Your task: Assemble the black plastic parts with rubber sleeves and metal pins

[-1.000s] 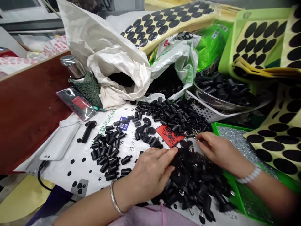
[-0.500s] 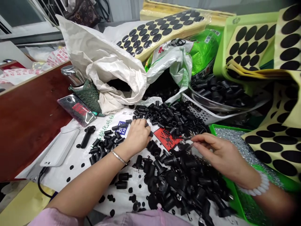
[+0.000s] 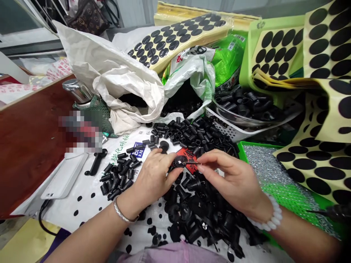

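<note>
1. Left hand (image 3: 155,175): grip closed, with the thumb and fingertips pinching a black disc (image 3: 179,160). The disc is held just over the red label (image 3: 189,154) on the printed white cloth.
2. Right hand (image 3: 233,179): grip closed in a fine pinch on a thin metal pin (image 3: 191,162). The pin lies roughly level, and its far end meets the black disc.
3. Change from half a second ago: the left hand was up and to the left among loose pieces by the blue label (image 3: 139,149), and the right hand held the pin well apart. The two hands have now come together over the red label.
4. Heap of black fittings (image 3: 203,215): under and in front of both hands.
5. Short black sleeves (image 3: 120,175): a loose cluster just left of the left hand.
6. Black tubes (image 3: 192,133): a pile beyond the hands, at the mouth of the white sack (image 3: 115,73).
7. Green tray (image 3: 240,150): right of the right hand, filled with silver screws.
8. Bench (image 3: 30,146): bare brown surface at the far left.
</note>
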Tool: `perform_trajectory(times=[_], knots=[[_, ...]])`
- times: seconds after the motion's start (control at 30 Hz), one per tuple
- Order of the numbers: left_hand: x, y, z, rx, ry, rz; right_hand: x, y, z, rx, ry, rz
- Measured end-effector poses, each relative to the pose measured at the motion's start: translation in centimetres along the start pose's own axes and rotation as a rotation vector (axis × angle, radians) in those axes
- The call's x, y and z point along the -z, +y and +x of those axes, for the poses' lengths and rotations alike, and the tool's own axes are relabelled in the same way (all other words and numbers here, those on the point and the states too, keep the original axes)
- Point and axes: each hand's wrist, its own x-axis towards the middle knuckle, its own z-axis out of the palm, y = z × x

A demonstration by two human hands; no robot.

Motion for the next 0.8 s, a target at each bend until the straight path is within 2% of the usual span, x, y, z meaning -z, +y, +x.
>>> perform_trajectory(times=[0.13,0.23,0.3,0.43,0.53,0.7,0.8], knots=[[0.3,0.8,-0.4,-0.012,-0.005,-0.031,-0.4,-0.6,-0.4,0.252,-0.033,-0.208],[0.5,1.0,-0.5,-0.014,-0.005,-0.071,-0.5,-1.1,-0.7,0.344,-0.084,-0.324],[0.7,1.0,-0.6,0.038,-0.026,-0.138,-0.6,-1.3,-0.8,0.353,-0.105,-0.361],[0.9,0.9,-0.7,0.251,-0.097,-0.361,-0.6,-1.7,-0.8,0.330,-0.128,-0.343],[0.9,0.8,-0.9,0.351,-0.112,-0.442,-0.8,-1.8,-0.9,0.351,-0.154,-0.388],[1.1,1.0,-1.1,0.336,-0.142,-0.431,-1.3,-2.0,-1.0,0.397,-0.215,-0.434],[1.3,1.2,-1.0,0.326,-0.172,-0.513,-1.3,-1.8,-0.8,0.345,-0.238,-0.346]])
